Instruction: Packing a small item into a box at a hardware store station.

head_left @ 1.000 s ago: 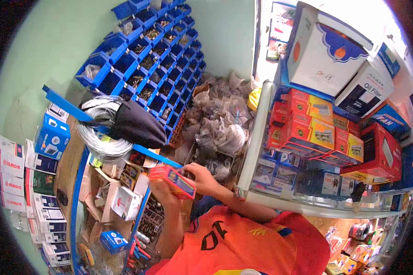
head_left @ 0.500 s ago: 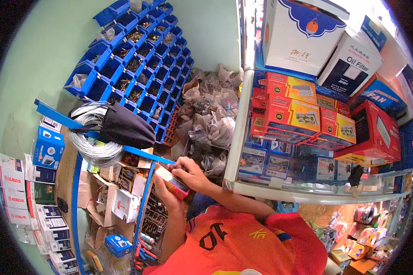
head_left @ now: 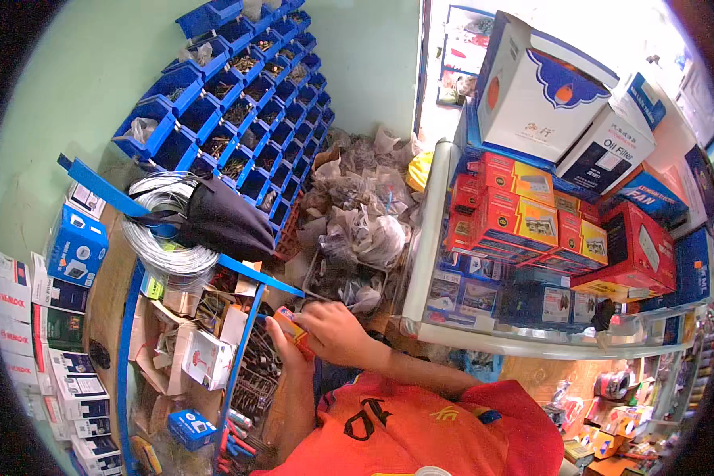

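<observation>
Low in the middle, in front of my orange-red shirt, I hold a small red and yellow box point(head_left: 299, 341). My left hand point(head_left: 288, 347) grips it from the left, thumb along its side. The fingers of my right hand point(head_left: 329, 329) are bent over its upper end and cover much of it, so what they do there is hidden. Just behind the box runs a blue metal shelf edge point(head_left: 258, 274). Left of it are open cartons and a white box point(head_left: 208, 365).
Blue parts bins point(head_left: 230, 111) line the back wall. A wire coil point(head_left: 174, 258) with a black bag point(head_left: 226, 218) rests at left. Plastic bags point(head_left: 369, 230) fill the middle. A glass counter point(head_left: 484, 339) with stacked boxes point(head_left: 516, 222) stands at right; white boxes point(head_left: 12, 317) at far left.
The small box has come lower, toward me, and turned. My right hand has moved down with it and now covers more of it.
</observation>
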Demonstrator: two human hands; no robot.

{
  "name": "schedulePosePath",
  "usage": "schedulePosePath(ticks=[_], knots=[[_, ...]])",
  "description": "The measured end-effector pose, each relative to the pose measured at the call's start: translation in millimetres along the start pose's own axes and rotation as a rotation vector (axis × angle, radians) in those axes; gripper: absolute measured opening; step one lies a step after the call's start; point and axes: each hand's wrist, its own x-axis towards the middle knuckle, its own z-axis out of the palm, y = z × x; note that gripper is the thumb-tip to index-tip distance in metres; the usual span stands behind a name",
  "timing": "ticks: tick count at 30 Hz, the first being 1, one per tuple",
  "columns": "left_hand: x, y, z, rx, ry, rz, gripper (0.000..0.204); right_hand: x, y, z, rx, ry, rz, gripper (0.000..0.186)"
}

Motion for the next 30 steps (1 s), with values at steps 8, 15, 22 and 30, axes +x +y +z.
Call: schedulePosePath(ticks=[8,15,22,30], knots=[[-17,30,46,0.195,-0.141,-0.106,0.082,18,-38,15,-0.523,-0.2,0.303,0.077],[16,69,14,0.027,-0.17,-0.039,0.042,51,-80,-60,0.034,-0.268,0.4,0.077],[37,84,-30,0.036,-0.259,-0.066,0.034,63,-134,-198,0.126,-0.094,0.273,0.065],[39,76,-16,-0.032,-0.26,-0.174,0.033,39,-119,-367,-1.067,0.323,0.277,0.061]])
